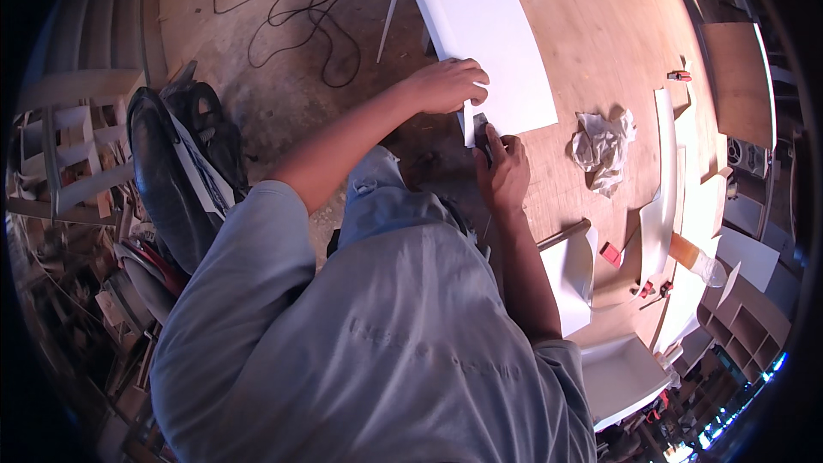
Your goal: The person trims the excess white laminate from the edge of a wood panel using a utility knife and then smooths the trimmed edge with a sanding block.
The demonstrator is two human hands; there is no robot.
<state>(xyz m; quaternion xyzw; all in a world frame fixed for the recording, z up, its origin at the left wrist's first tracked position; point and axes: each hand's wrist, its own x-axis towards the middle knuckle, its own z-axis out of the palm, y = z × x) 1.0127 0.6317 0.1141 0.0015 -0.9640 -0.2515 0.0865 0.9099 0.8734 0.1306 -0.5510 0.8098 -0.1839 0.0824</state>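
A long white panel [493,26] lies on the wooden worktop, with a narrow white edge band [433,13] along its left side. My left hand [450,86] rests over that edge, fingers curled around it and partly hiding it. Below it, at the panel's near corner, my right hand [506,167] is closed on a small dark block-like tool [482,133]. The tool sits against the white edge; its exact kind is hidden by my fingers.
Crumpled paper [604,150] lies right of the panel. Further right are a red block [610,254], curved white strips [660,197] and a clear bottle [699,261]. A black cable [321,13] loops on the floor, left of a thin white strip [387,30]. A black seat [171,180] stands left.
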